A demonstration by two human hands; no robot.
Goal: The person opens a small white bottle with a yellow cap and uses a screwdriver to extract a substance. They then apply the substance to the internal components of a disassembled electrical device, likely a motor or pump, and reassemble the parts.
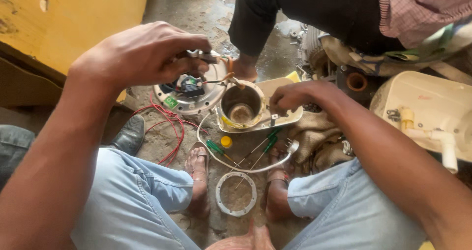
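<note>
Metal cup (241, 104), round and dull, sits in a cream housing (287, 117) on gritty concrete. Our left hand (142, 55) pinches a small connector (206, 56) with orange wires; our right hand (295, 96) curls closed on the housing rim.

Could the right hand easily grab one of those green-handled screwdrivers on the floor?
Probably yes: the right hand rests on the tray rim just above the green-handled screwdrivers, which lie uncovered between the feet.

I see bare floor (196, 14) open above; screwdrivers (255, 151), a white ring (236, 193) and red wires (167, 127) crowd the gap between my feet.
</note>
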